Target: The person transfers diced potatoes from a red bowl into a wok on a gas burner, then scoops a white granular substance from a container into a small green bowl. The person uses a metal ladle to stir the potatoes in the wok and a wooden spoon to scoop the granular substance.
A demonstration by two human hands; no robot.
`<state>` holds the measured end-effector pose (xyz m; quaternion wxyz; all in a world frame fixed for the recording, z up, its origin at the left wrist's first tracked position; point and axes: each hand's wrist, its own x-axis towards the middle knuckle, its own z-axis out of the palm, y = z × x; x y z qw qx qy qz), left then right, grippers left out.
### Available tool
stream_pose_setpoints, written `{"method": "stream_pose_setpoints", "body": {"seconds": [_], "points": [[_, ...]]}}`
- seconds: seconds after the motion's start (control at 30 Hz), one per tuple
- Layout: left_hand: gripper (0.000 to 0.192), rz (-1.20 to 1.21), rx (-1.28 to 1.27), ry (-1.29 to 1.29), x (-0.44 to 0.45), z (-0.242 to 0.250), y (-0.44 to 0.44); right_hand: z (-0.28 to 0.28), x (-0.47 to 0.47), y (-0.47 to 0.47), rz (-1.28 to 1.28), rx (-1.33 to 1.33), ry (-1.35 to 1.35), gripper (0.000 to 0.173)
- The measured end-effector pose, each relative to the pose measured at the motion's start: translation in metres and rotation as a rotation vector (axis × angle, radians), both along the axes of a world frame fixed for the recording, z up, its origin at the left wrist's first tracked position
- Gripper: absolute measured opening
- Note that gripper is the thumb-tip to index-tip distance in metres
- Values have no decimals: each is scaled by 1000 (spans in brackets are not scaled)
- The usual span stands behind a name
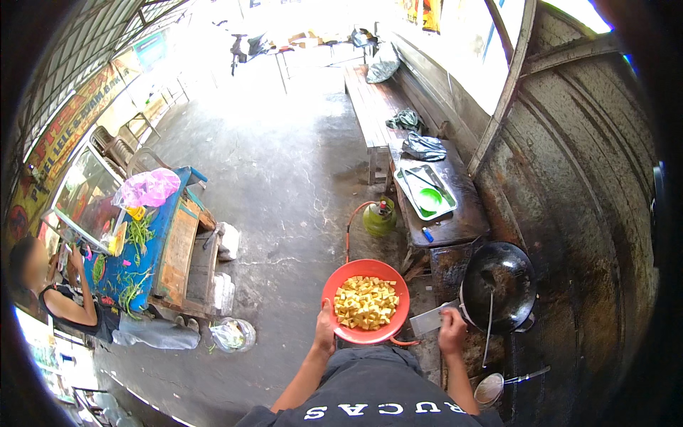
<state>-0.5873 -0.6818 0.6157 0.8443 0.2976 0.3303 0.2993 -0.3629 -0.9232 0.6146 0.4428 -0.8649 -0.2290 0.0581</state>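
Note:
My left hand (324,330) grips the left rim of a red plastic bowl (343,276) heaped with yellowish cubes of food (366,302). At the right, my right hand (452,326) is closed on the end of a flat, greyish metal blade, apparently a cleaver (427,321); its handle is hidden by the fingers. Just beyond that hand, a large dark wok (507,307) holds dark liquid, with a long-handled utensil (490,320) resting in it. Below the wok lies a strainer (489,388) with a metal handle.
A green gas cylinder (379,218) with an orange hose stands ahead. On the right bench are a metal tray (451,202) with a green bowl (429,199), a blue lighter (427,234) and black plastic bags (424,147). At left, a person (74,307) sits by a blue table (165,221) with green vegetables.

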Motion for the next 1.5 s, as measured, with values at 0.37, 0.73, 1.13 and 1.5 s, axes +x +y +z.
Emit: {"method": "stream_pose_setpoints", "body": {"seconds": [0.37, 0.73, 1.13, 1.5], "points": [[58, -9, 58, 105, -112, -24, 98, 58, -157, 204, 650, -31, -426, 42], [60, -54, 5, 66, -126, -25, 103, 51, -186, 218, 784, -211, -368, 29], [55, -135, -66, 42, -117, -27, 105, 50, -187, 213, 716, -261, -153, 35], [58, -192, -15, 100, -123, -35, 112, 52, -193, 217, 694, -222, -183, 25]]}}
